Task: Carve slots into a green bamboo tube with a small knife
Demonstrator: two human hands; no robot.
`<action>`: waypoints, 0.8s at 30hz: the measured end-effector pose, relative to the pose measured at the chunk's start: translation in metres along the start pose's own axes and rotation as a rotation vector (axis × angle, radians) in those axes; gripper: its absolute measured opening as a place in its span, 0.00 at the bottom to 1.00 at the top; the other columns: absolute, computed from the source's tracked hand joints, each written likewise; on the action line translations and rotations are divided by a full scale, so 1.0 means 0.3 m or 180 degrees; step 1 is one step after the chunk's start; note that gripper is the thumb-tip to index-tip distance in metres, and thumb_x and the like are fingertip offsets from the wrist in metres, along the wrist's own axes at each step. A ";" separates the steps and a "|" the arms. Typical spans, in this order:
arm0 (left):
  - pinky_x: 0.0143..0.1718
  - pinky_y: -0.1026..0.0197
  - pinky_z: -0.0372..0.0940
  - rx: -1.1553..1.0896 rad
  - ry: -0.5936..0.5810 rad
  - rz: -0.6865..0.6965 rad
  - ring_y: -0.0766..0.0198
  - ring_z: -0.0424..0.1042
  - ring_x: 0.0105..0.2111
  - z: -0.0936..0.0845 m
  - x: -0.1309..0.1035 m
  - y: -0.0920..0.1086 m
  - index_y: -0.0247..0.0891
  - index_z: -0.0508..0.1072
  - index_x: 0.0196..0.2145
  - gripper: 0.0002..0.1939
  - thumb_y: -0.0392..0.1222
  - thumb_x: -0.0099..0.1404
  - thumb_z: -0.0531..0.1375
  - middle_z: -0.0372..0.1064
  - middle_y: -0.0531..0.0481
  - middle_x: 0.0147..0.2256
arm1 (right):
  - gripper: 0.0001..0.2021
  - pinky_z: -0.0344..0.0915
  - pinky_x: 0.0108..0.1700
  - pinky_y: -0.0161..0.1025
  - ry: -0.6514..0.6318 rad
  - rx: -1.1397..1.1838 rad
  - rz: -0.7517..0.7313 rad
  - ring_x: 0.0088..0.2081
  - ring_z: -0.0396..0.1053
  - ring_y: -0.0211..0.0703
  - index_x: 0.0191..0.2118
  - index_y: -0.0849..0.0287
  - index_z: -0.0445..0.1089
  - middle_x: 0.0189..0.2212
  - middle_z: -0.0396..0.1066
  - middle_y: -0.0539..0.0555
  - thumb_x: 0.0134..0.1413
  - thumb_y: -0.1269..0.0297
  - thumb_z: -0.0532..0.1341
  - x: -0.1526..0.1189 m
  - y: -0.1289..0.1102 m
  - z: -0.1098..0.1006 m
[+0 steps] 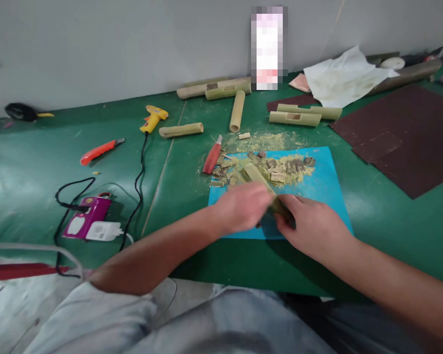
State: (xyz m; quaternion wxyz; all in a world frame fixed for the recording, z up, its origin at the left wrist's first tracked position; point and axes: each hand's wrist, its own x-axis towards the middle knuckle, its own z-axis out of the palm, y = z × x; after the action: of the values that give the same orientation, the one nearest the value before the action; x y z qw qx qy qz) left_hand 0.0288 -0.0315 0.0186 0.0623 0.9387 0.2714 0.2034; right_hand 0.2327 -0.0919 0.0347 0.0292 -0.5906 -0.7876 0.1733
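A bamboo piece (257,176) lies slanted over a blue sheet (325,196) strewn with shavings and bamboo chips (290,169). My right hand (312,221) is wrapped round its near end. Against the middle of the piece is my left hand (243,206), closed and blurred by motion; what its fingers hold, if anything, is too smeared to make out. A red-handled knife (212,156) rests at the sheet's upper left edge, touching the chips.
Cut bamboo tubes (237,112) lie toward the wall. A yellow glue gun (155,118), an orange cutter (99,152) and a purple power strip (86,219) with cords are at left. Dark brown sheets (409,142) and white cloth (349,78) lie at right.
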 end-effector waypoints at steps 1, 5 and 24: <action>0.31 0.61 0.63 -0.0027 -0.0124 0.0107 0.63 0.68 0.29 -0.001 0.000 0.003 0.36 0.73 0.31 0.19 0.38 0.77 0.48 0.70 0.48 0.29 | 0.10 0.51 0.30 0.40 -0.0002 0.0007 -0.0021 0.33 0.72 0.46 0.43 0.58 0.73 0.36 0.78 0.56 0.62 0.63 0.56 0.000 0.000 0.001; 0.34 0.61 0.64 0.0001 0.0200 -0.0200 0.63 0.69 0.31 -0.007 -0.004 -0.026 0.35 0.74 0.34 0.16 0.38 0.77 0.51 0.71 0.48 0.30 | 0.10 0.51 0.29 0.40 0.0064 0.0017 -0.0013 0.32 0.72 0.44 0.43 0.57 0.73 0.37 0.78 0.55 0.62 0.62 0.57 0.000 -0.001 0.002; 0.36 0.62 0.67 -0.0068 0.0282 -0.0304 0.63 0.71 0.32 0.006 -0.012 -0.078 0.36 0.75 0.34 0.15 0.39 0.77 0.53 0.72 0.47 0.31 | 0.11 0.47 0.29 0.41 0.0070 0.0082 -0.0021 0.30 0.70 0.44 0.44 0.57 0.73 0.34 0.77 0.55 0.63 0.61 0.55 -0.004 0.008 0.002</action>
State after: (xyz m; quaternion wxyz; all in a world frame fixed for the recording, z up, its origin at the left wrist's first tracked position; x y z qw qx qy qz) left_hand 0.0155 -0.0136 0.0103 0.0699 0.9140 0.3163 0.2444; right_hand 0.2352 -0.0924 0.0336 0.0460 -0.5895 -0.7868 0.1768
